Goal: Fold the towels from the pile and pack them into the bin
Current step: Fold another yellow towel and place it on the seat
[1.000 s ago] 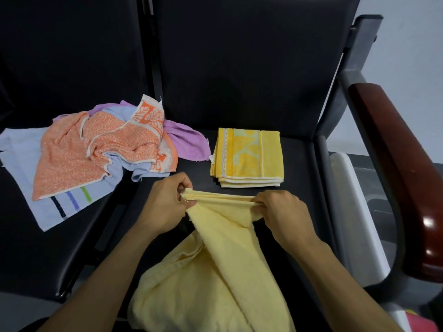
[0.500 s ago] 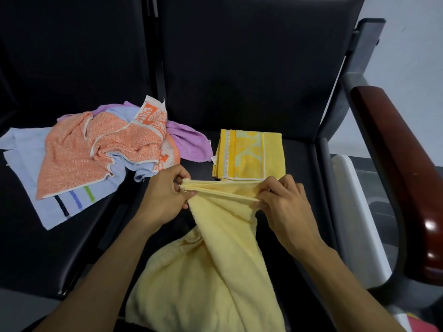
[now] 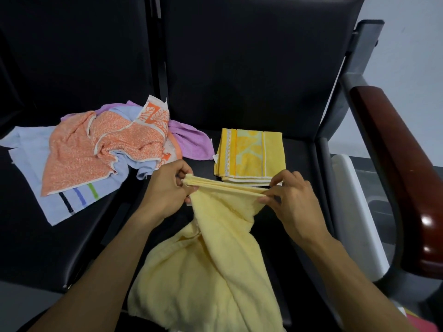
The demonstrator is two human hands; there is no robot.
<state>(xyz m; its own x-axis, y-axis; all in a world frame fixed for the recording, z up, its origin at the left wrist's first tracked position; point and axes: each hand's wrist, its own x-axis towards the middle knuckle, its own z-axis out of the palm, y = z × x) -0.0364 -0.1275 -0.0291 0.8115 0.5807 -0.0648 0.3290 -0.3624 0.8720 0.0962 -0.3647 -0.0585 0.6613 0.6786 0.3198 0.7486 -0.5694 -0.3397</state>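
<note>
I'm mid-fold: my left hand (image 3: 167, 188) and right hand (image 3: 291, 200) each pinch the pale yellow terry towel (image 3: 215, 264)'s doubled edge; next, I'd lay it flat.

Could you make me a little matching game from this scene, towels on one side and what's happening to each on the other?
Things:
1. pale yellow towel
2. patterned yellow towel
3. orange towel
4. purple towel

States:
A. folded flat on the seat
B. crumpled on top of the pile
C. edge pinched by both hands
D. peeking out from under the pile

Pairs: 1-C, 2-A, 3-B, 4-D
</note>
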